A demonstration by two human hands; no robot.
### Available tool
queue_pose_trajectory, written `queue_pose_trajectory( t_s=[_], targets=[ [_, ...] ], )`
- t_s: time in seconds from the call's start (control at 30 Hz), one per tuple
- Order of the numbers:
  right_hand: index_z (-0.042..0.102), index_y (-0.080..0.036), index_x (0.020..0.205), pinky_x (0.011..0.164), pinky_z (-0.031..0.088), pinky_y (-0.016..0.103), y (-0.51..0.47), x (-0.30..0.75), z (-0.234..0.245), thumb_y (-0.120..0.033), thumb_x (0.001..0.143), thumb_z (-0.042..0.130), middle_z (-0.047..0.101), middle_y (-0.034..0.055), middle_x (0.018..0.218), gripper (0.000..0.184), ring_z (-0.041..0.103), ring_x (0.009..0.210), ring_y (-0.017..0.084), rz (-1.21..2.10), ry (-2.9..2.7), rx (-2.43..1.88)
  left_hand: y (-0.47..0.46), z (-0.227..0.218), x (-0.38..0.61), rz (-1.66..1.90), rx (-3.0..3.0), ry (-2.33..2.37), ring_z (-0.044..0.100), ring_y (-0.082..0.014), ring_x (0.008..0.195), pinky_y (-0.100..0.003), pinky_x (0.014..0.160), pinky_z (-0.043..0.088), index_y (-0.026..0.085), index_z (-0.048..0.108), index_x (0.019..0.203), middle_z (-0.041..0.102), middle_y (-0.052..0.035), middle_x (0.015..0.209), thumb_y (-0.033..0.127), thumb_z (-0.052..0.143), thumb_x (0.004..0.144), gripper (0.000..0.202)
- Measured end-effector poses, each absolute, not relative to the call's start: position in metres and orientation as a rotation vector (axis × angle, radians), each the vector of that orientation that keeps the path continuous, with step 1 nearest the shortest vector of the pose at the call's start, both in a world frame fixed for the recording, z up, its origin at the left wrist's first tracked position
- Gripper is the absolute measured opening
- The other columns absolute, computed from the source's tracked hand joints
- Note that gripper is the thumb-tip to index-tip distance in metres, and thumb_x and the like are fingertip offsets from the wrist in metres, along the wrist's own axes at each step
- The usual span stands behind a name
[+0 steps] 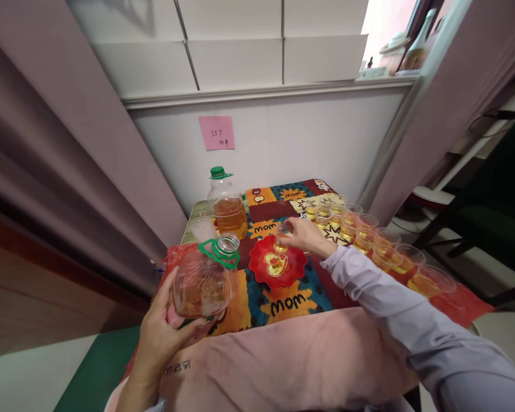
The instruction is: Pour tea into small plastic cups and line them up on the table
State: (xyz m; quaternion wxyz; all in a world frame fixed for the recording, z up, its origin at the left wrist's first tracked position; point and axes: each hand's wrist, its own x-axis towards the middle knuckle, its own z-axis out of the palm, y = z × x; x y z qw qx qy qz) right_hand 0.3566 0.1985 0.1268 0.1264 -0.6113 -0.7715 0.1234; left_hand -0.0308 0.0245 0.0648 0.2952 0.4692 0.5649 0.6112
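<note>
Left hand [163,327] is gripping green-collared clear plastic bottle [203,286] left of red scalloped plate [299,268] | right hand [305,236] is pinching small clear amber-filled cup [280,245] over plate | round clear amber-filled cups [364,238] are standing right of plate

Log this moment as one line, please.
left hand: holds uncapped jug | right hand: holds cup at red plate | capped jug: upright, beyond | other cups: grouped at right

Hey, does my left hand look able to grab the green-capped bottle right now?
Probably not: your left hand holds the open bottle, which also sits between it and the green-capped bottle.
</note>
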Motion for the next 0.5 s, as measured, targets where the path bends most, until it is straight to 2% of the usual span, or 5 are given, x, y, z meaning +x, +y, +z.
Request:
queue_pose_trajectory(
  t_s=[0.13, 0.27, 0.37, 0.5],
  targets=[
    [0.082, -0.018, 0.128, 0.084, 0.056, 0.037, 0.213, 0.414, 0.137, -0.056, 0.095, 0.083, 0.088, 0.0144, 0.118, 0.05, 0.082, 0.104, 0.032, 0.319, -2.172, -1.794, 0.026, 0.065, -0.03, 1.575, 1.298, 1.586, 0.053, -0.0516, 0.168, -0.064, 0.139, 0.041, 0.031, 0.08, 0.146, 0.074, -0.0131, 0.162, 0.041, 0.122, 0.032, 0.122],
    [0.083, -0.017, 0.127, 0.102, 0.057, 0.048, 0.229, 0.469, 0.125, -0.059, 0.091, 0.083, 0.085, 0.0194, 0.127, 0.055, 0.078, 0.118, 0.039, 0.125, -2.127, -1.911, 0.027, 0.065, -0.03, 1.561, 1.35, 1.644, 0.054, -0.0517, 0.167, -0.063, 0.139, 0.042, 0.029, 0.08, 0.145, 0.075, -0.0152, 0.158, 0.046, 0.122, 0.033, 0.121],
    [0.085, -0.019, 0.12, 0.12, 0.047, 0.066, 0.237, 0.496, 0.107, -0.056, 0.085, 0.087, 0.078, 0.0225, 0.143, 0.05, 0.069, 0.137, 0.046, 0.075, -2.119, -1.966, 0.028, 0.066, -0.03, 1.586, 1.326, 1.594, 0.052, -0.0508, 0.169, -0.06, 0.134, 0.05, 0.029, 0.08, 0.141, 0.076, -0.0147, 0.155, 0.041, 0.121, 0.039, 0.111],
    [0.085, -0.018, 0.126, 0.131, 0.028, 0.083, 0.244, 0.517, 0.079, -0.056, 0.085, 0.087, 0.061, 0.0269, 0.169, 0.056, 0.051, 0.158, 0.052, 0.016, -2.153, -2.01, 0.028, 0.066, -0.029, 1.585, 1.325, 1.604, 0.056, -0.052, 0.165, -0.061, 0.134, 0.049, 0.029, 0.082, 0.14, 0.078, -0.015, 0.152, 0.037, 0.122, 0.033, 0.115]
  ],
)
